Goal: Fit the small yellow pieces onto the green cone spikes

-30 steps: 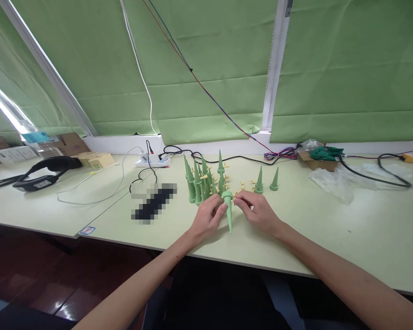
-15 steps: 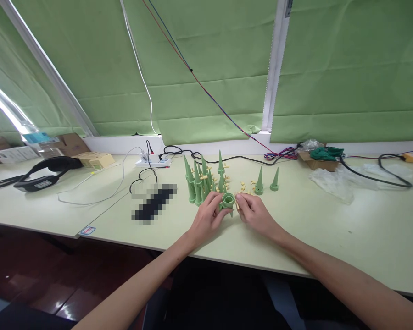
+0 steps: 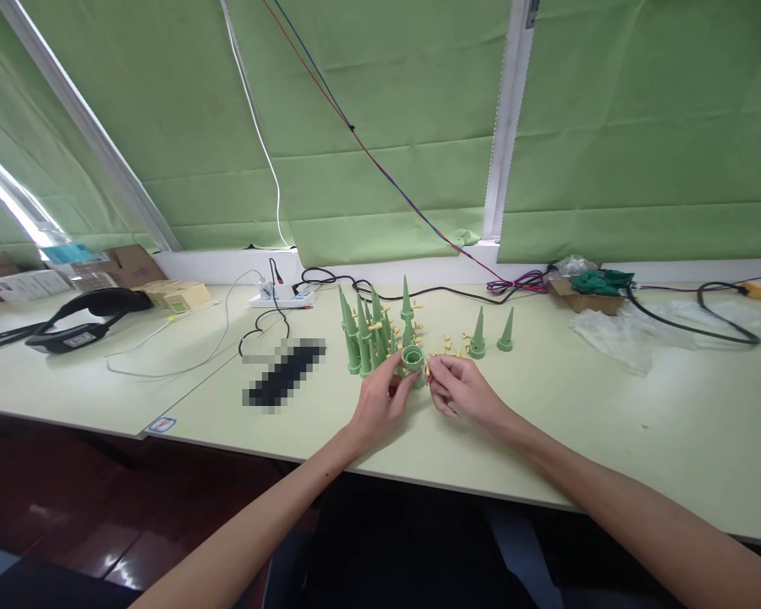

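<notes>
L hand (image 3: 380,404) has a green cone (image 3: 412,359) gripped btw thumb and fingers, mid-frame. R hand (image 3: 466,389) is right next to it, fingertips pinched on what looks like a small yellow pc (image 3: 428,369), just beside the cone's rim; can't tell if they touch. New vs a sec ago: cone's been turned, tip was aimed at bottom of frame, now the hollow base faces the cam. Imo that puts the rim in easy reach of the R fingers. Just above the hands, approx center: a bunch of upright green cones (image 3: 364,342) w/ yellow bits (image 3: 375,326) sticking out. Loose yellow pcs (image 3: 447,342) right of those, then two separate cones (image 3: 478,338) standing right of center. Further out: power strip (image 3: 282,299) left of center, cardboard box (image 3: 584,301) w/ green cloth (image 3: 599,282) toward the right.
</notes>
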Available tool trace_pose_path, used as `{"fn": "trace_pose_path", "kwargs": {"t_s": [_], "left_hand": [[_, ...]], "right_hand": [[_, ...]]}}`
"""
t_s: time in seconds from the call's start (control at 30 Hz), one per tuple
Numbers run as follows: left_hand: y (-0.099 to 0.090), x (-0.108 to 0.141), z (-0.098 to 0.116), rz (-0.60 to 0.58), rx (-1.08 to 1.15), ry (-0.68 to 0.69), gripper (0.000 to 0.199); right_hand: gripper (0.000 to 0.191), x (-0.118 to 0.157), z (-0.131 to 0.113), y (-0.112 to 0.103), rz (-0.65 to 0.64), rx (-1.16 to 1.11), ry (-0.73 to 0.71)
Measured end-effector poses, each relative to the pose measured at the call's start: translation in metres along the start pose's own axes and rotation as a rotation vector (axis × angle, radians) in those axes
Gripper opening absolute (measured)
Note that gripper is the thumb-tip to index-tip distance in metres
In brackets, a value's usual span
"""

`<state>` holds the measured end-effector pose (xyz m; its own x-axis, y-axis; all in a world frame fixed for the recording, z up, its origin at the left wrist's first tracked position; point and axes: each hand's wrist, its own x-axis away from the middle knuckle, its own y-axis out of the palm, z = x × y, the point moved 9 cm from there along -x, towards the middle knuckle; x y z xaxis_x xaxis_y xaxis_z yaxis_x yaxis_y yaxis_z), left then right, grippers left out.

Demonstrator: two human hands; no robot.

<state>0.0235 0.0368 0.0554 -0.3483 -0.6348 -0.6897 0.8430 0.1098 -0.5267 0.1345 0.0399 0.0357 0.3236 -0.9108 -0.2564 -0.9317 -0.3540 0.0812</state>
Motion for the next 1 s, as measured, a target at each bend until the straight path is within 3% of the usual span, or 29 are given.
{"fn": "trace_pose_path", "kwargs": {"t_s": [0.23, 0.4, 0.6, 0.7, 0.83, 1.0], "left_hand": [[0.001, 0.0, 0.002, -0.013, 0.028, 0.012, 0.007], [0.004, 0.0, -0.003, -0.06, 0.088, -0.033, 0.012], [0.007, 0.0, -0.006, -0.105, 0.12, -0.052, 0.019], [0.008, 0.0, -0.006, -0.122, 0.135, -0.052, 0.018], [0.009, 0.0, -0.005, -0.138, 0.14, -0.043, 0.023], [0.01, 0.0, -0.004, -0.15, 0.135, -0.052, 0.02]], "right_hand": [[0.043, 0.001, 0.003, 0.002, -0.045, -0.09, 0.034], [0.043, -0.001, 0.007, 0.0, -0.048, -0.03, 0.003], [0.038, 0.002, -0.006, -0.003, 0.003, 0.302, -0.107], [0.034, 0.006, -0.021, -0.007, 0.065, 0.621, -0.294], [0.026, 0.011, -0.029, -0.001, 0.051, 0.944, -0.522], [0.026, 0.011, -0.028, -0.002, 0.06, 0.94, -0.528]]}}
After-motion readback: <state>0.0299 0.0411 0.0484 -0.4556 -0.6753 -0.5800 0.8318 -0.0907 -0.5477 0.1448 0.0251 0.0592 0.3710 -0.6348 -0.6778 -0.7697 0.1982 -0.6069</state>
